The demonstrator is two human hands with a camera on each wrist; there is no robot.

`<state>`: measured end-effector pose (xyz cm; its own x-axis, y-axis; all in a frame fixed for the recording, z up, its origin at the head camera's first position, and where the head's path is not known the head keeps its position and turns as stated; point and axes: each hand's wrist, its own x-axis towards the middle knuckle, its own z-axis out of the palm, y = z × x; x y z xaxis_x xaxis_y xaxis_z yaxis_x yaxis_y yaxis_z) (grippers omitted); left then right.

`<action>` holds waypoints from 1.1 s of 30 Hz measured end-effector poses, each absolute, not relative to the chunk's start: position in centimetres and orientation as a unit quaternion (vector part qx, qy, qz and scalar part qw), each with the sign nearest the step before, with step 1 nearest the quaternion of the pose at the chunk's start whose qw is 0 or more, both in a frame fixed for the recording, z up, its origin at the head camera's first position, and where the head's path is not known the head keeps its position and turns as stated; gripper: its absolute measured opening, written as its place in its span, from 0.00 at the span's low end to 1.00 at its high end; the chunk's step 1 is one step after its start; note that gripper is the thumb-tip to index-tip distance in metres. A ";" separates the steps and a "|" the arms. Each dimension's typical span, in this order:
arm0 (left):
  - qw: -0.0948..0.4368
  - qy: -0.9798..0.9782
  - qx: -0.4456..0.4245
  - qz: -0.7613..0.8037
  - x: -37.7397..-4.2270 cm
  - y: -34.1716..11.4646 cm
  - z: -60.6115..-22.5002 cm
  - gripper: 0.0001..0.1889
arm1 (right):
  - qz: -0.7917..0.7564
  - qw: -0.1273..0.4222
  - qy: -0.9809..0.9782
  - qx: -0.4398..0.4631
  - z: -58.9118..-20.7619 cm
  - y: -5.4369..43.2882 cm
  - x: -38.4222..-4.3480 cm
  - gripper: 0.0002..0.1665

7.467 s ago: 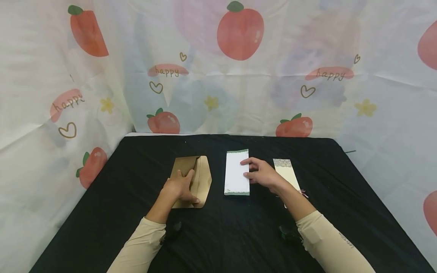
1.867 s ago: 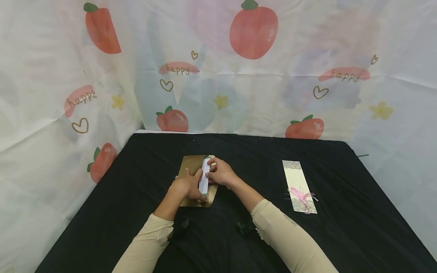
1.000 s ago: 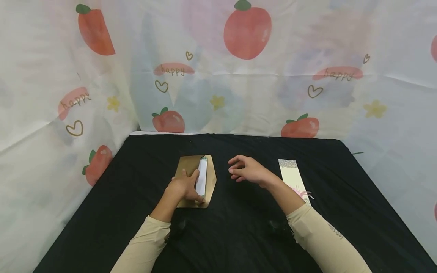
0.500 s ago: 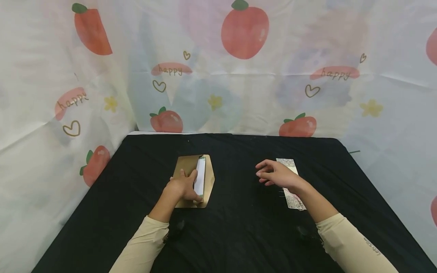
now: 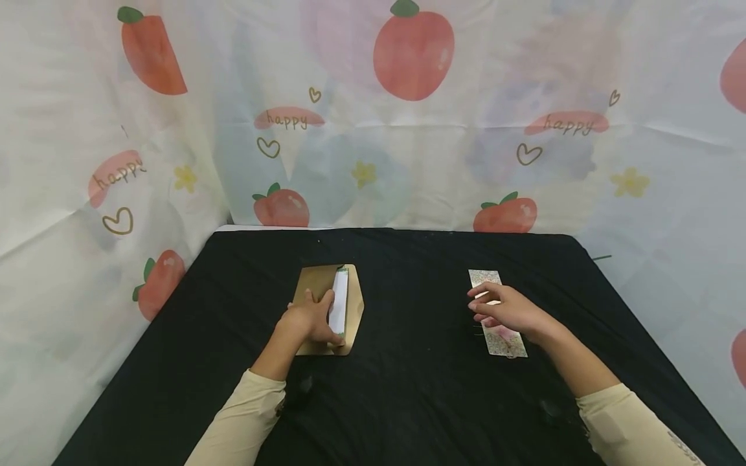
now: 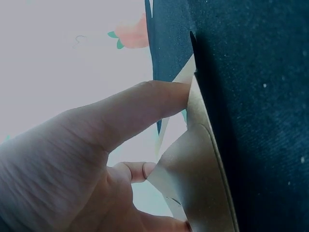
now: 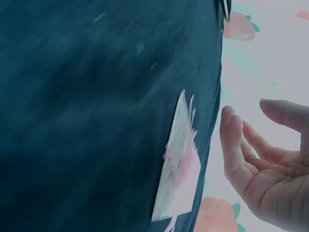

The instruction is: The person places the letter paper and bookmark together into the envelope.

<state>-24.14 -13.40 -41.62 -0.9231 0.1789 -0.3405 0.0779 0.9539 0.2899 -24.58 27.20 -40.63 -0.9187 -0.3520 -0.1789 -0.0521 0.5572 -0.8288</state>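
Note:
A brown paper envelope (image 5: pixel 352 304) lies on the black cloth at left. A white card (image 5: pixel 339 301) with green ends sticks partly out of its mouth. My left hand (image 5: pixel 309 318) holds the envelope across its width, thumb and fingers at its edges. In the left wrist view, the brown paper (image 6: pixel 200 164) bows up between these digits. At right, my right hand (image 5: pixel 507 309) hovers over a cream bookmark (image 5: pixel 485 277) with speckled ends, hiding its middle. The fingers are loosely bent and hold nothing. A pink tassel (image 7: pixel 183 162) lies on the bookmark.
A black cloth (image 5: pixel 408 388) covers the table. Behind and at the left hangs a pale curtain (image 5: pixel 350 77) printed with fruit, hearts and flowers.
The white card has gone from the middle of the cloth into the envelope. My right hand has let go of it and moved right, over the bookmark. My left hand stays on the envelope.

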 end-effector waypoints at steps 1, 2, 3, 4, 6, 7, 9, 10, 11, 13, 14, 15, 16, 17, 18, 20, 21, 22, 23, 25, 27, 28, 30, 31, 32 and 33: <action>0.186 0.971 0.064 0.136 -24.1 -13.4 -41.6 0.46 | -0.452 0.162 0.870 -0.108 -40.7 27.5 -24.4 0.27; 0.186 0.971 0.063 0.136 -24.1 -13.4 -41.7 0.46 | -0.448 0.160 0.873 -0.101 -40.8 27.9 -24.3 0.27; 0.186 0.971 0.063 0.137 -24.0 -13.5 -41.7 0.46 | -0.446 0.157 0.876 -0.094 -40.9 28.2 -24.2 0.27; 0.185 0.971 0.064 0.137 -24.0 -13.5 -41.7 0.46 | -0.444 0.154 0.878 -0.087 -41.0 28.5 -24.1 0.27; 0.184 0.971 0.066 0.138 -24.0 -13.5 -41.7 0.45 | -0.440 0.145 0.883 -0.075 -41.2 29.1 -24.0 0.26; 0.183 0.971 0.067 0.138 -24.0 -13.5 -41.8 0.45 | -0.440 0.142 0.884 -0.069 -41.3 29.4 -23.9 0.26; 0.182 0.971 0.068 0.138 -24.0 -13.6 -41.8 0.44 | -0.436 0.133 0.888 -0.063 -41.4 30.0 -23.8 0.26; 0.182 0.971 0.068 0.137 -24.0 -13.6 -41.8 0.44 | -0.432 0.129 0.891 -0.061 -41.5 30.2 -23.8 0.26; 0.182 0.971 0.068 0.138 -24.0 -13.6 -41.8 0.44 | -0.427 0.125 0.894 -0.060 -41.6 30.5 -23.7 0.26; 0.183 0.971 0.066 0.137 -24.0 -13.6 -41.8 0.44 | -0.417 0.120 0.899 -0.056 -41.7 30.9 -23.6 0.26; 0.183 0.971 0.064 0.136 -24.0 -13.6 -41.8 0.44 | -0.412 0.117 0.902 -0.054 -41.8 31.1 -23.5 0.26; 0.184 0.971 0.063 0.137 -24.0 -13.6 -41.8 0.44 | -0.404 0.114 0.906 -0.052 -41.8 31.3 -23.5 0.27; 0.183 0.971 0.063 0.138 -24.0 -13.5 -41.8 0.44 | -0.396 0.110 0.911 -0.048 -41.8 31.6 -23.4 0.28; 0.182 0.971 0.065 0.139 -24.0 -13.5 -41.8 0.44 | -0.388 0.107 0.915 -0.044 -41.8 31.7 -23.3 0.29; 0.181 0.971 0.065 0.141 -24.0 -13.4 -41.8 0.44 | -0.380 0.104 0.918 -0.039 -41.8 31.9 -23.3 0.30; 0.179 0.972 0.069 0.139 -24.1 -13.3 -41.7 0.45 | -0.365 0.100 0.925 -0.030 -41.8 32.2 -23.1 0.33; 0.179 0.972 0.070 0.138 -24.1 -13.3 -41.7 0.45 | -0.357 0.098 0.928 -0.026 -41.8 32.2 -23.1 0.34; 0.179 0.972 0.071 0.135 -24.1 -13.3 -41.7 0.46 | -0.353 0.097 0.930 -0.022 -41.8 32.2 -23.1 0.36; 0.178 0.973 0.070 0.132 -24.1 -13.2 -41.7 0.46 | -0.349 0.096 0.932 -0.020 -41.8 32.1 -23.1 0.37; 0.179 0.973 0.068 0.127 -24.1 -13.3 -41.7 0.46 | -0.342 0.097 0.935 -0.019 -41.7 31.8 -23.1 0.39; 0.180 0.973 0.065 0.128 -24.1 -13.3 -41.8 0.46 | -0.334 0.100 0.937 -0.017 -41.7 31.5 -23.2 0.42; 0.180 0.973 0.064 0.128 -24.1 -13.3 -41.8 0.46 | -0.332 0.103 0.938 -0.015 -41.8 31.3 -23.3 0.42; 0.180 0.973 0.063 0.127 -24.0 -13.3 -41.8 0.45 | -0.322 0.109 0.940 -0.013 -41.8 31.0 -23.4 0.44; 0.180 0.973 0.063 0.127 -24.0 -13.3 -41.8 0.45 | -0.317 0.111 0.942 -0.010 -41.8 30.8 -23.5 0.45; 0.180 0.974 0.062 0.127 -24.0 -13.3 -41.8 0.45 | -0.312 0.114 0.943 -0.009 -41.9 30.7 -23.6 0.45; 0.179 0.974 0.061 0.125 -24.0 -13.3 -41.8 0.45 | -0.309 0.116 0.944 -0.008 -41.9 30.6 -23.7 0.46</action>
